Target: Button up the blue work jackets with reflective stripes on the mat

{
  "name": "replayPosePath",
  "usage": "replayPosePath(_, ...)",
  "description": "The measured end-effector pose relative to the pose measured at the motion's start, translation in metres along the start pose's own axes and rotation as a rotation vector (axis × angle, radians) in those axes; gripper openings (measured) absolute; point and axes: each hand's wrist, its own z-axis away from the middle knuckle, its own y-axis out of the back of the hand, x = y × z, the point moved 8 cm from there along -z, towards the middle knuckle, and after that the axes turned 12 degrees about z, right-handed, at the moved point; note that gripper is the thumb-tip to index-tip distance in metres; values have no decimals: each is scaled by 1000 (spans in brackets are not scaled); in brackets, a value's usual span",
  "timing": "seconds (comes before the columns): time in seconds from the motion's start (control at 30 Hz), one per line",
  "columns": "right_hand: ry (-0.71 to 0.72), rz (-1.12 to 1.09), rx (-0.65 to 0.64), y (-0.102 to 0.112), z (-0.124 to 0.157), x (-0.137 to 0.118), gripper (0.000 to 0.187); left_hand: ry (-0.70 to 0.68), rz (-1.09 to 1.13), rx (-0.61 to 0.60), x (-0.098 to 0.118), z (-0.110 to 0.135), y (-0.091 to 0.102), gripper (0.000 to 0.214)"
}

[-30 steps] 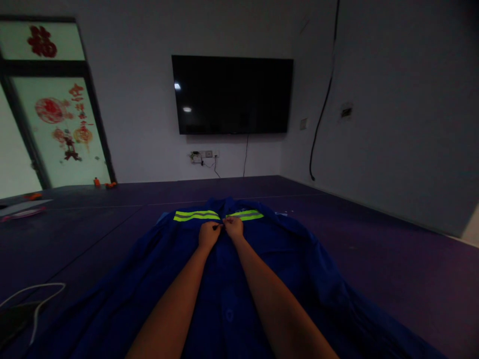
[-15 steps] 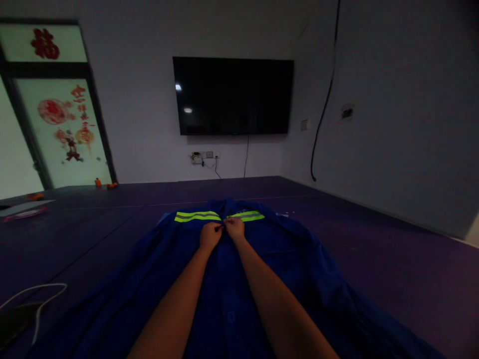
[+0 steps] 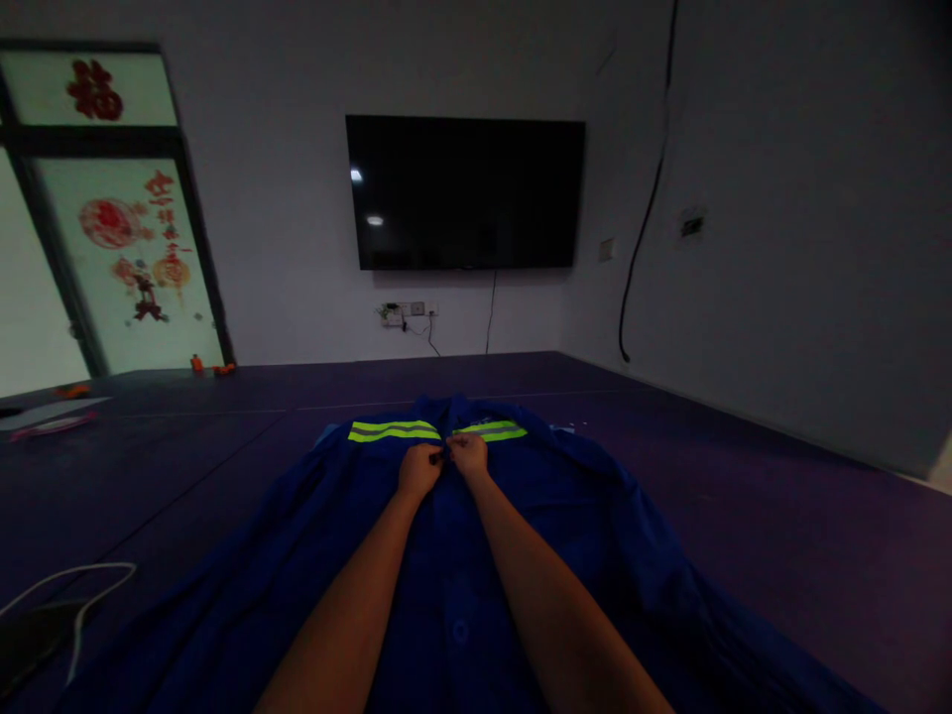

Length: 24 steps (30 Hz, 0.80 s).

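A blue work jacket with yellow-green reflective stripes lies spread flat on a dark purple surface, collar end away from me. My left hand and my right hand are stretched out side by side over the jacket's front. Both pinch the fabric edges at the centre line, just below the stripes, fingertips nearly touching. A round button shows lower down on the front, between my forearms.
A dark device with a white cable lies at the left near edge. Flat papers rest far left. A black wall screen hangs ahead, a socket with wires below it. A glass door with red decorations stands left.
Both hands stay pinched at the same spot on the jacket front. The view has tilted very slightly; nothing else has moved.
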Motion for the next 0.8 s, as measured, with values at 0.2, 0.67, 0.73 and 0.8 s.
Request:
replayPosePath(0.2, -43, -48, 11, 3, 3, 1, 22, -43, 48, -13, 1, -1, -2, 23)
replayPosePath(0.67, -36, -102, 18, 5, 3, -2, 23, -60, -3, -80, 10, 2, -5, 26)
replayPosePath(0.73, -37, -103, 23, 6, 4, -3, 23, -62, -28, -85, 12, 2, -5, 26)
replayPosePath(0.8, -36, -106, 25, 6, 4, -5, 24, -56, -43, -81, 13, 2, -4, 25)
